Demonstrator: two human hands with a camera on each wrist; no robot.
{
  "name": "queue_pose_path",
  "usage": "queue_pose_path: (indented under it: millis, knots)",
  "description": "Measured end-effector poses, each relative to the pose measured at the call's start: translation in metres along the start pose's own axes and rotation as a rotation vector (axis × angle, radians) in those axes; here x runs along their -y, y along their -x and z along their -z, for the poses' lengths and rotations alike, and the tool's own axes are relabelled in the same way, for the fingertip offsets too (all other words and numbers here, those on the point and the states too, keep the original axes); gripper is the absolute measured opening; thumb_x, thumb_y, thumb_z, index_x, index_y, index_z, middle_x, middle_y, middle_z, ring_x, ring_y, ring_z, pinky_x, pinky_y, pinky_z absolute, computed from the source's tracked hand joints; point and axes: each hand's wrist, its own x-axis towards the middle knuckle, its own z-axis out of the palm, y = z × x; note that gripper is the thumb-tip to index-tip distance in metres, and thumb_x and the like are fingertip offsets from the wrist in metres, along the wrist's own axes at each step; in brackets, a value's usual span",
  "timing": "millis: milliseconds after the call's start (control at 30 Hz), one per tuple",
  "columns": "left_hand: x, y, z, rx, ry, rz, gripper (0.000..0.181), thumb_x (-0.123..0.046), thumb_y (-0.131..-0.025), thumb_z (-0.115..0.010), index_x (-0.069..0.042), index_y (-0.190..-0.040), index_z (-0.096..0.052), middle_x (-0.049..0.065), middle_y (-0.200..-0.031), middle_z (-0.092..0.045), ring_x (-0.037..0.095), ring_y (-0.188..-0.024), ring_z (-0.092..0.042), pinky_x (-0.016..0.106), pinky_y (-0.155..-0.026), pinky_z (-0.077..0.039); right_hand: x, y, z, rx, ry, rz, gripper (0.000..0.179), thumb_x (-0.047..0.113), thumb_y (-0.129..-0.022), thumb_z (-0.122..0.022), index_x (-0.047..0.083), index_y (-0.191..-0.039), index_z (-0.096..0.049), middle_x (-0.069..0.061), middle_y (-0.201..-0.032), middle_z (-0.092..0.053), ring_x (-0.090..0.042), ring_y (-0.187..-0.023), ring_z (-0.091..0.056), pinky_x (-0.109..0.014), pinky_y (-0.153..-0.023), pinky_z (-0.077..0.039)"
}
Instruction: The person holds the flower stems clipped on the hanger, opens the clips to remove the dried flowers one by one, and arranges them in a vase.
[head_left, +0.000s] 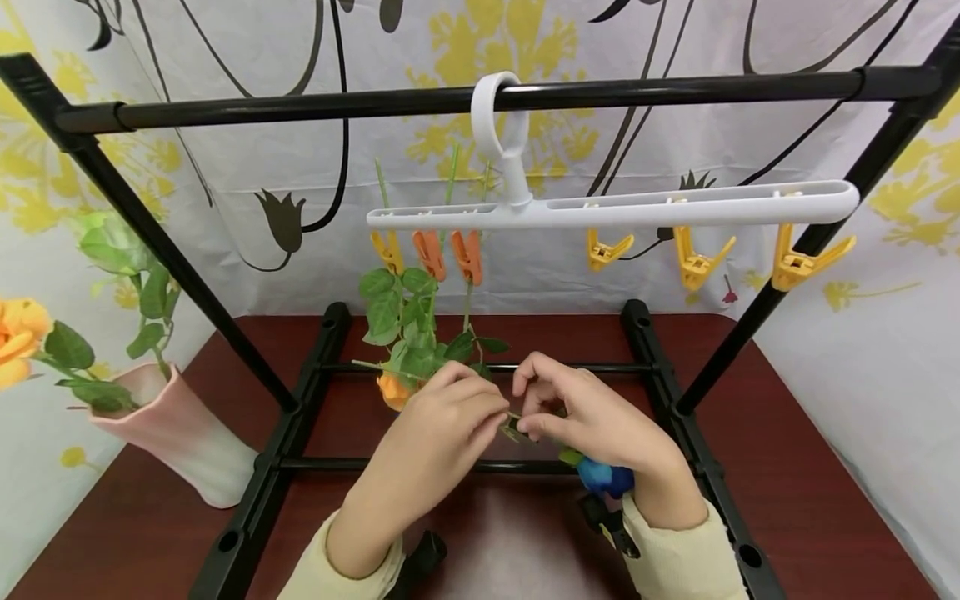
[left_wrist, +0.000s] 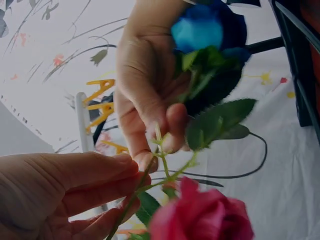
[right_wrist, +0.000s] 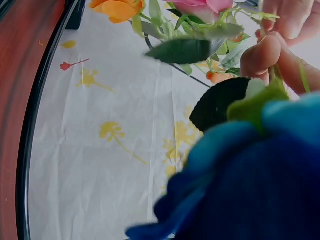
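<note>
Operator: Where is the blue rose, and what is the condition of my fingers?

Guide: The blue rose [head_left: 603, 477] hangs head-down beneath your right hand [head_left: 592, 412], near the wrist. Your right thumb and forefinger pinch its stalk just past the leaves. Your left hand [head_left: 450, 425] is just beside it; its thumb and forefinger pinch a thin green stem [left_wrist: 144, 175], which appears to be the same stalk, though the join is partly hidden.

Operator: What faults should I guard against?

Guide: Three, as a judgement. A side shoot could snag the neighbouring leaves if you pull sideways. The stalk could bend or snap if your hands pull against each other. The heavy bloom could swing or drop if your right pinch loosens. Also mind the pink rose [left_wrist: 202, 215], close to your left fingers.

Operator: What surrounds the work?

Guide: Beyond your left hand, an orange rose [head_left: 393, 391] hangs low among leafy stems. Above, one yellow and two orange clothespins [head_left: 468, 257] grip stems; three yellow clothespins [head_left: 694, 260] hang unloaded from the white hanger [head_left: 637, 214]. The hanger hooks over the black rack [head_left: 315, 108], which stands on the worktop [head_left: 810, 467]. A pink-and-white vase [head_left: 180, 433] stands to your left.
</note>
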Motion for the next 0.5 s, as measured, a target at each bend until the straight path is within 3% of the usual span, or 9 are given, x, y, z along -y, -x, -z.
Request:
queue_pose_path:
  millis: [233,400,500]
  knots:
    - [0.0048,-0.0032,-0.0049,0.053,0.046,0.038,0.007,-0.011,-0.088,-0.076,-0.016,-0.093,-0.078,-0.007,-0.092,-0.075,0.011,-0.088,-0.058,0.022,-0.080,-0.050,0.0031,0.0011,-0.0012,0.019,-0.027,0.013,0.033,0.006,-0.095,-0.064,0.008,-0.119,-0.041,0.003,-0.082,-0.067,-0.011,-0.062,-0.057,-0.025,-0.065,-0.050]
    - [0.0083,-0.0038,-0.0068,0.068,0.095,0.023,0.007,-0.011,-0.087,-0.076,-0.015,-0.092,-0.080,-0.007,-0.089,-0.075,0.010,-0.084,-0.057,0.022,-0.076,-0.047,0.0051,0.0006,-0.0027,0.038,-0.056,0.025,0.035,0.007,-0.096,-0.064,0.010,-0.121,-0.040,0.002,-0.082,-0.067,-0.018,-0.066,-0.058,-0.025,-0.067,-0.050]
    - [0.0102,-0.0044,-0.0076,0.071,0.121,0.012,0.006,-0.010,-0.087,-0.077,-0.014,-0.091,-0.080,-0.005,-0.088,-0.076,0.010,-0.083,-0.058,0.022,-0.076,-0.046,0.0057,0.0004,-0.0033,0.042,-0.062,0.031,0.037,0.008,-0.095,-0.065,0.011,-0.122,-0.040,0.002,-0.081,-0.066,-0.015,-0.065,-0.057,-0.025,-0.068,-0.049]
